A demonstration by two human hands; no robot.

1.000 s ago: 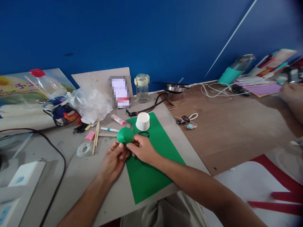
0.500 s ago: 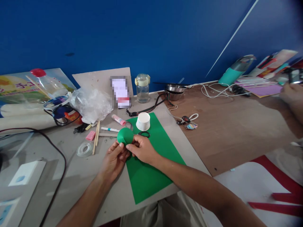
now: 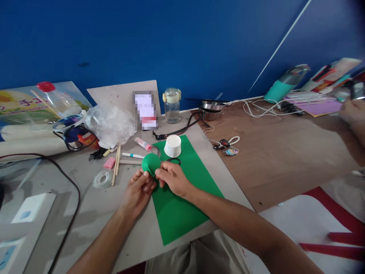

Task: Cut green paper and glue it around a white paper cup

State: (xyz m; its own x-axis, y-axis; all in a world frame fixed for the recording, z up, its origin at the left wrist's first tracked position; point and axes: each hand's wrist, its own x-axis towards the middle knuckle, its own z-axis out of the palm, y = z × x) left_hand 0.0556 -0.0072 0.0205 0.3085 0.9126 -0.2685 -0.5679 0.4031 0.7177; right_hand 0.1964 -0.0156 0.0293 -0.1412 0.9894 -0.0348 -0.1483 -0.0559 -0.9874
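A round piece of green paper (image 3: 151, 161), bent into a shallow cone with overlapping edges, is held up between both hands. My left hand (image 3: 140, 189) pinches its lower left edge, thumb in front. On the lower right edge, close to the overlap, my right hand (image 3: 172, 178) is closed with thumb and fingers together. Below them lies a green sheet of paper (image 3: 182, 217) on the table. An upside-down white paper cup (image 3: 173, 145) stands on the sheet's far end, and the black handle loop of what may be scissors (image 3: 174, 161) shows in front of it.
Left of my hands lie a tape roll (image 3: 102, 179), wooden sticks (image 3: 116, 166), a pink eraser (image 3: 109, 163), a marker (image 3: 132, 155) and a glue stick (image 3: 143, 144). Behind are a plastic bag (image 3: 111, 123), a phone (image 3: 146, 111) and a jar (image 3: 172, 108). Another person's hand (image 3: 352, 110) is far right.
My right thumb and fingers have shifted slightly along the green paper's lower edge, and the overlap fold looks a little more raised. My left hand keeps its pinch.
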